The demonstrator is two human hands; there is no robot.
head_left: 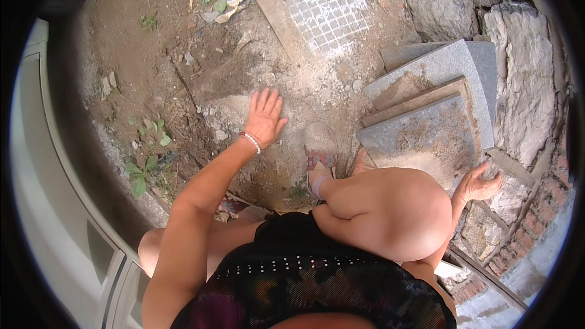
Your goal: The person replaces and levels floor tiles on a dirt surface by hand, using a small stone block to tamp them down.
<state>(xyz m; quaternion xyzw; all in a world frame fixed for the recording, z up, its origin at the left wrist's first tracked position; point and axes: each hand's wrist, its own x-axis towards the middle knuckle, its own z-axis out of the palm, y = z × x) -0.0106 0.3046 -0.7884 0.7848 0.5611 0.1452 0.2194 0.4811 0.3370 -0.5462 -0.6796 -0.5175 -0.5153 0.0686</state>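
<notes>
My left hand (265,120) is spread palm down over the pale gravelly dirt (225,109), with a beaded bracelet (250,141) at the wrist. Whether the palm presses on the ground cannot be made out. On the right, past my raised knee, my right hand (480,184) has its fingers apart and slightly curled, with nothing seen in them. It is beside the lower right corner of a stack of grey stone slabs (420,125), whose top is dusted with soil. My flowered shoe (321,152) is planted between the left hand and the slabs.
A paving tile with a white grid (326,6) lies beyond my hands. A rough stone wall (524,85) runs along the right. A pale car (58,176) stands close on the left. Small weeds (141,176) and stones dot the dirt. Skin of unclear origin (361,162) shows beside the shoe.
</notes>
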